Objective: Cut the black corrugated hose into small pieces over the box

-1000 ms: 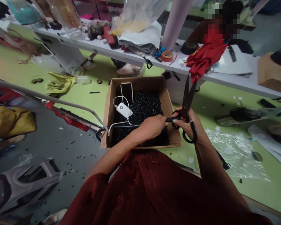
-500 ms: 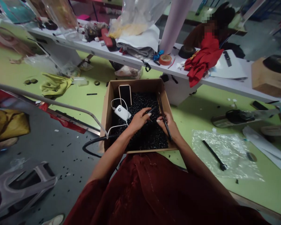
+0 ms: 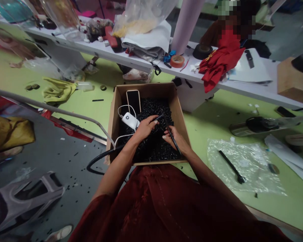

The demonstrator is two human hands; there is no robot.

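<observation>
A cardboard box [image 3: 183, 117] on the green floor holds a heap of small black cut pieces [image 3: 154, 107], a phone [image 3: 133, 99] and a white power bank [image 3: 129, 120] with a cable. My left hand [image 3: 145, 127] pinches the end of a black corrugated tube [image 3: 101, 156] that loops out over the box's front left corner. My right hand [image 3: 175, 140] is closed on large black scissors [image 3: 170, 132], whose blades lie low over the pieces, pointing toward the tube's tip.
A long white bench [image 3: 141, 60] behind the box carries cloth, tape rolls and a red garment [image 3: 219, 62], with another person beyond it. A plastic sheet [image 3: 244, 164] with a black strip lies to the right. A yellow rag [image 3: 58, 90] is at left.
The scissors stood upright and open a second ago; they have come down low into the box. Both hands moved forward over the black pieces, and the tube's end advanced with the left hand.
</observation>
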